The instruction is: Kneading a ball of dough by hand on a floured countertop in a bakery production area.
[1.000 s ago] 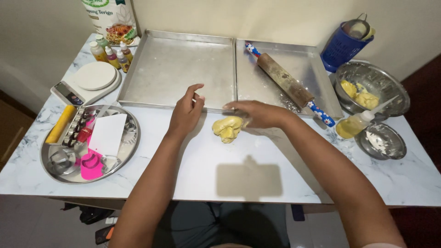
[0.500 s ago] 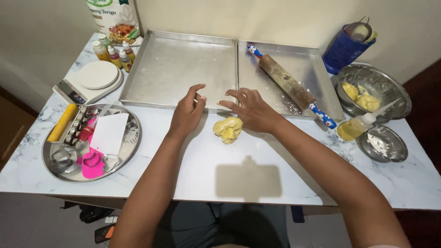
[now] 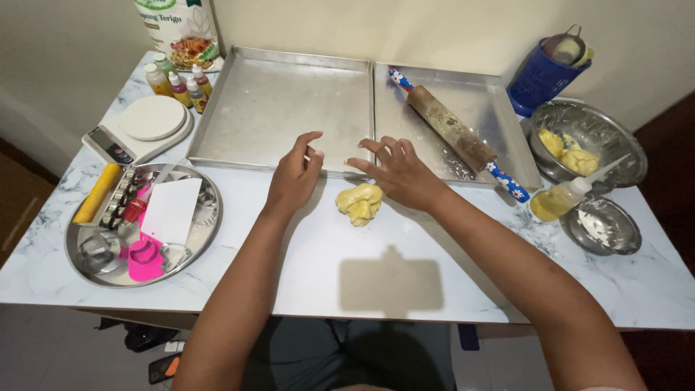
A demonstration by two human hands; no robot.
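Observation:
A lump of yellow dough lies on the white marble table. My right hand hovers just above and behind it, fingers spread, holding nothing. My left hand is to the left of the dough, fingers loosely apart, empty, near the front edge of the left metal baking tray. A rolling pin with blue floral handles lies diagonally in the right baking tray.
A round metal plate at left holds cookie cutters, a white card and a pink cutter. A kitchen scale, small colouring bottles and a flour bag stand behind. At right: a metal bowl with dough, a squeeze bottle, a small bowl, a blue cup.
My right hand has let go of the dough and lifted up and back with fingers spread. My left hand has stayed in nearly the same place.

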